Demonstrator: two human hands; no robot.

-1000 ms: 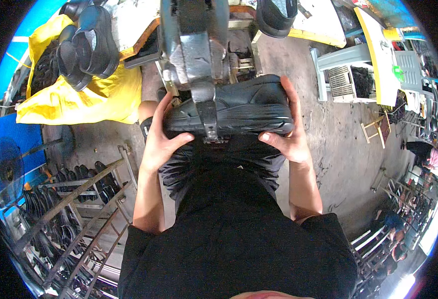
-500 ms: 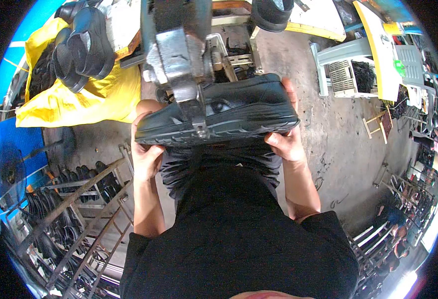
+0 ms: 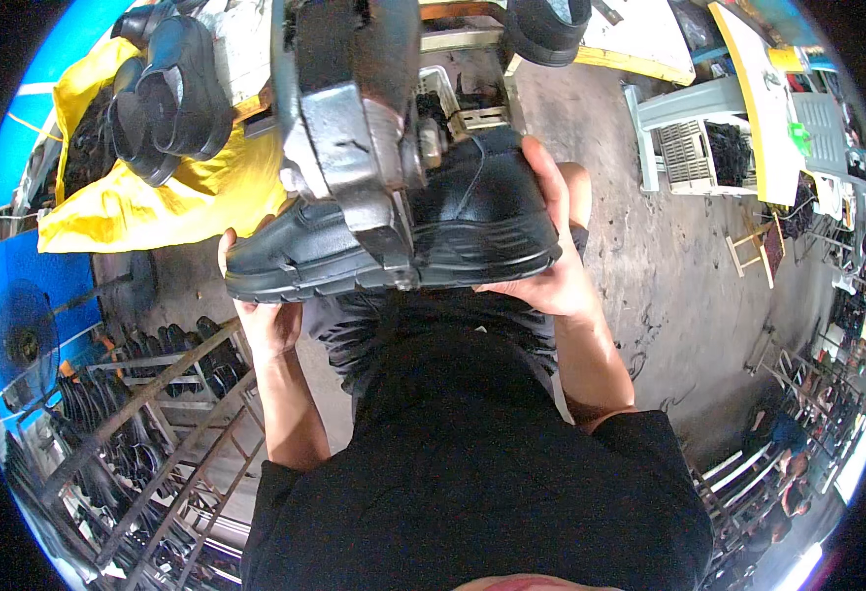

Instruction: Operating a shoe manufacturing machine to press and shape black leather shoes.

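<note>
A black leather shoe (image 3: 487, 212) lies crosswise in front of me, its toe to the left and its thick sole edge facing me. My left hand (image 3: 273, 323) is closed round the toe end, fingers behind and below it. My right hand (image 3: 559, 271) grips the heel end, with fingers up along the back of the heel and the thumb under the sole. From above, a metal machine head (image 3: 339, 138) reaches down over the shoe. Its narrow tip (image 3: 400, 271) is at the sole edge near the middle and hides part of the upper.
Black shoes (image 3: 185, 94) rest on a table at upper left beside a yellow sheet (image 3: 167, 212). Another black shoe (image 3: 548, 30) stands at the top. Metal racks of shoes (image 3: 147, 414) and a fan (image 3: 24, 340) are at left, a crate (image 3: 684, 158) at right.
Both hands have moved the shoe left under the machine head, so the tip now meets it nearer the heel. The shoe has also tilted, showing more of the heel's upper.
</note>
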